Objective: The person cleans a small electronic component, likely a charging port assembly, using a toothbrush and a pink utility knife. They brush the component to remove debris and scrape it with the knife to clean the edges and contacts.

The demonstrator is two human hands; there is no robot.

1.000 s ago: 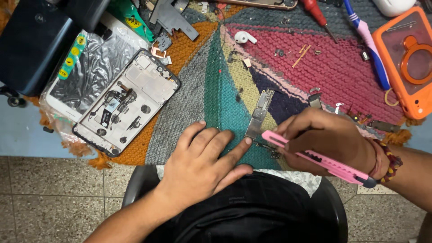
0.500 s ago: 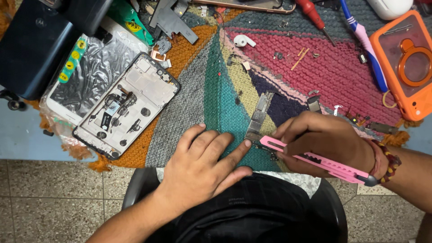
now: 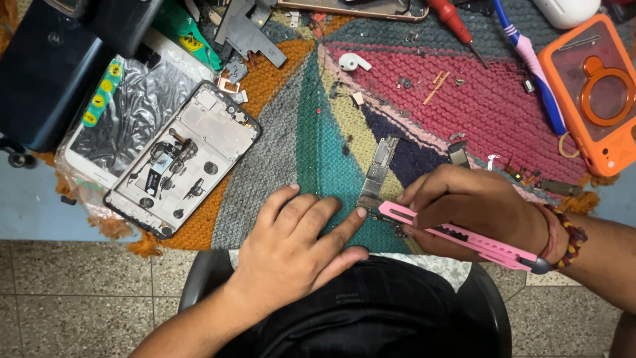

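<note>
While the left hand (image 3: 295,242) lies flat and palm-down on the multicoloured knitted mat (image 3: 278,139), fingers spread and nothing gripped, its index fingertip touches the lower end of a narrow grey-metal phone circuit board (image 3: 379,172). The board lies on the teal and dark-blue patches of the mat, near the table's front edge, running slightly tilted from upper right to lower left. The right hand (image 3: 474,209) is closed around a slim pink plastic utility knife (image 3: 464,237); the knife's front end sits just beside the board's lower end, its dark-tipped rear pointing toward the wrist. Whether a blade touches the board cannot be told.

Left of the board: an opened black-framed phone chassis (image 3: 182,159) with exposed inner parts, resting partly on a silvery plastic bag (image 3: 126,106). Far right: an orange phone case with a ring holder (image 3: 593,93). Upper area: a white earbud (image 3: 354,63), a red-handled screwdriver (image 3: 457,23), and a blue-and-pink toothbrush (image 3: 530,63). Small screws and metal scraps are scattered on the pink patch.
</note>
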